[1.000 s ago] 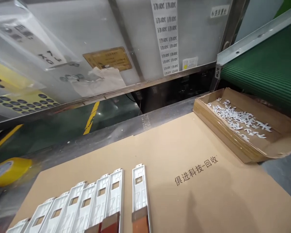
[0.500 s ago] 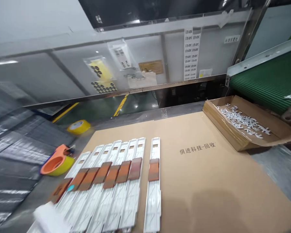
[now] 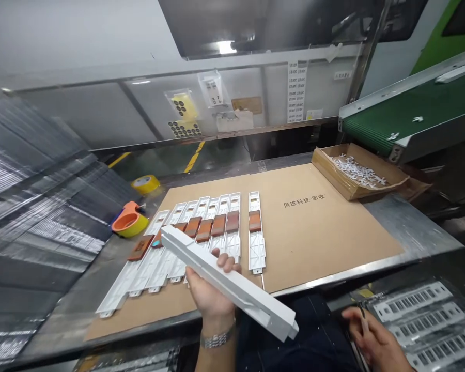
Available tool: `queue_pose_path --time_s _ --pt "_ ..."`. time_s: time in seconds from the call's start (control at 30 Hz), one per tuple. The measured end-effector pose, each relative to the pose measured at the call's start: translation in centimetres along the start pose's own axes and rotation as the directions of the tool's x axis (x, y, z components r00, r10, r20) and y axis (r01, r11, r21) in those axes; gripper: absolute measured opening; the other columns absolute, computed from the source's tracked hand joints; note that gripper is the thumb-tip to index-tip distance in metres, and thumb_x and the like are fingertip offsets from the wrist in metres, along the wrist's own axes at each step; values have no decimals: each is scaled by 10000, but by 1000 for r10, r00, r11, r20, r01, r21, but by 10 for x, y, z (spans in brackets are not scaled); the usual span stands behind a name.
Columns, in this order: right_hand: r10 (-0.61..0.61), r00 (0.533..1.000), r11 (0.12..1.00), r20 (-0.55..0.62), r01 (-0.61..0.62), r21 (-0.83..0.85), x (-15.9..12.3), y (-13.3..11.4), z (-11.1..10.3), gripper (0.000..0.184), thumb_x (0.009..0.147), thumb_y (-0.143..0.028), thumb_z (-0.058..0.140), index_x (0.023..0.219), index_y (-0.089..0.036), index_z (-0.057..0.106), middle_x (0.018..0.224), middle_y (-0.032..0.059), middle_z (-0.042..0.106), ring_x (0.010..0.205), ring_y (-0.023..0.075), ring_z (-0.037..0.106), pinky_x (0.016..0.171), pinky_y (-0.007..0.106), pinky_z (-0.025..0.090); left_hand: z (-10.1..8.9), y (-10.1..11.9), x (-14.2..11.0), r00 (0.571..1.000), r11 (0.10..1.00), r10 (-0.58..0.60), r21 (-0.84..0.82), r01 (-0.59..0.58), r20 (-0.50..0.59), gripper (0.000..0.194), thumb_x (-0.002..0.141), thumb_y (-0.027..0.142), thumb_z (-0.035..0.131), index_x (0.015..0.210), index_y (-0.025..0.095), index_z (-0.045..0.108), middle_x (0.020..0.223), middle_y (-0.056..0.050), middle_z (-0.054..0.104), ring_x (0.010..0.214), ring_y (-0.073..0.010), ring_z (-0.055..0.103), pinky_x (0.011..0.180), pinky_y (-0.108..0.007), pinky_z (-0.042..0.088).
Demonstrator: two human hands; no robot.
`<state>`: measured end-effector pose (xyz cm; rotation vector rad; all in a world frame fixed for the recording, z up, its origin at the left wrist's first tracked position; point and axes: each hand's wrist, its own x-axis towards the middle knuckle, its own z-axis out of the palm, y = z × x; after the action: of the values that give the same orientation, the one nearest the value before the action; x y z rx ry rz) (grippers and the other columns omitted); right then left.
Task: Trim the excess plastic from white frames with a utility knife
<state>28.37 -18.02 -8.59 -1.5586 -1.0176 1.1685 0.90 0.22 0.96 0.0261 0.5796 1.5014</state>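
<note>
My left hand (image 3: 213,294), with a metal watch band on its wrist, is wrapped round a long white plastic strip (image 3: 232,281). The strip slants across the front edge of the table, above the other strips. Behind it, several similar white strips (image 3: 118,289) lie side by side, each with a reddish-brown block (image 3: 218,225) across it. A single white strip (image 3: 257,250) with its own brown block (image 3: 254,220) lies apart to their right. At the lower right, my right hand (image 3: 375,336) is closed round something thin that I cannot make out, beside slotted white panels (image 3: 422,305).
Brown cardboard (image 3: 325,248) covers the table. A carton tray (image 3: 333,178) of small white pieces stands at the back right, by a green conveyor belt (image 3: 430,111). An orange tape dispenser (image 3: 129,219) and yellow tape roll (image 3: 145,184) sit at left, near stacked grey sheets (image 3: 42,206).
The view has pulled back and turned. My left hand now shows with a white strip over the table's front; earlier only a blurred white shape showed at lower left. My right hand has come into view.
</note>
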Motion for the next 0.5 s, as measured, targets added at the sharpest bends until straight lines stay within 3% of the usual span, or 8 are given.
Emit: queue_pose_path --time_s 0.03,0.07,0.13,0.23,0.3,0.37,0.4,0.5 --pt "-101 995 995 27 100 16 4 -17 10 505 773 -663 560 1058 -251 631 626 -30 471 517 116 424 489 243 362 1 0 0 1000 1000 -14 -2 14 10 597 894 527 146 747 139 575 526 15 463 431 -103 466 438 -250 473" --pt "-223 970 974 95 219 55 7 -35 22 628 704 -694 615 1157 -261 589 629 -41 462 512 108 400 482 234 345 3 0 0 999 1000 -27 -5 28 23 593 896 518 144 751 137 576 529 12 469 434 -103 471 442 -250 477" --pt "-316 930 948 190 300 107 14 -68 48 740 661 -716 638 1230 -253 542 656 -40 496 488 90 344 450 221 297 10 0 0 998 999 -52 -9 53 47 582 899 501 151 761 133 580 530 7 477 437 -104 481 451 -251 485" --pt "-377 900 926 220 369 75 20 -97 81 493 776 -634 580 980 -191 649 635 -14 515 506 101 375 466 229 317 20 -6 -3 997 999 -43 -20 45 57 555 901 489 195 862 118 606 584 -25 552 489 -127 544 496 -272 522" --pt "-406 898 913 172 408 25 24 -101 95 388 852 -540 523 862 -177 660 624 4 529 541 123 433 506 240 362 24 -17 -10 998 999 10 -40 -8 54 584 891 546 240 1016 108 605 799 -93 666 698 -193 648 633 -333 575" --pt "-431 896 901 109 433 7 29 -98 103 354 871 -497 511 893 -178 664 648 16 562 552 131 462 519 243 382 24 -31 -20 997 998 19 -58 -15 70 664 844 661 301 1142 137 578 1061 -120 670 959 -261 641 803 -391 566" --pt "-444 891 895 97 446 9 32 -96 106 344 874 -490 514 909 -182 664 660 19 573 558 132 470 521 242 385 23 -38 -25 996 998 -4 -65 10 92 687 810 708 335 1160 168 577 1085 -104 666 983 -263 634 826 -390 560" --pt "-529 839 848 127 519 103 40 -92 108 430 837 -597 534 998 -213 644 613 -19 545 497 105 425 469 220 350 17 -50 -30 976 991 -73 -91 93 207 533 838 649 382 1075 236 621 780 -11 654 650 -134 626 643 -272 559"
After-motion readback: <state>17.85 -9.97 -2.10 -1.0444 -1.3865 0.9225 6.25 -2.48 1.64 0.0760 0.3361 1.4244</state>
